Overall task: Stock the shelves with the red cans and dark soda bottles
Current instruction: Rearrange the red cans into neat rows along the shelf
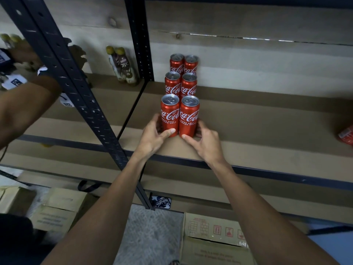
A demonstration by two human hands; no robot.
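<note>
Several red cans stand in two columns on the brown shelf board (pixel 248 131). My left hand (pixel 152 134) grips the front left can (pixel 170 113) near its base, thumb across the front. My right hand (pixel 204 139) grips the front right can (pixel 189 116) the same way. Both front cans stand upright, touching each other. Behind them stands a middle pair (pixel 180 86), and a back pair (pixel 183 63) is close to the wooden wall. No dark soda bottle shows on this shelf.
A black slotted upright (pixel 76 87) divides the shelving. Left of it, another person's arm (pixel 24 104) reaches among bottles (pixel 122 64). A red pack (pixel 346 135) sits at the right edge. Cardboard boxes (pixel 214 238) lie on the floor below.
</note>
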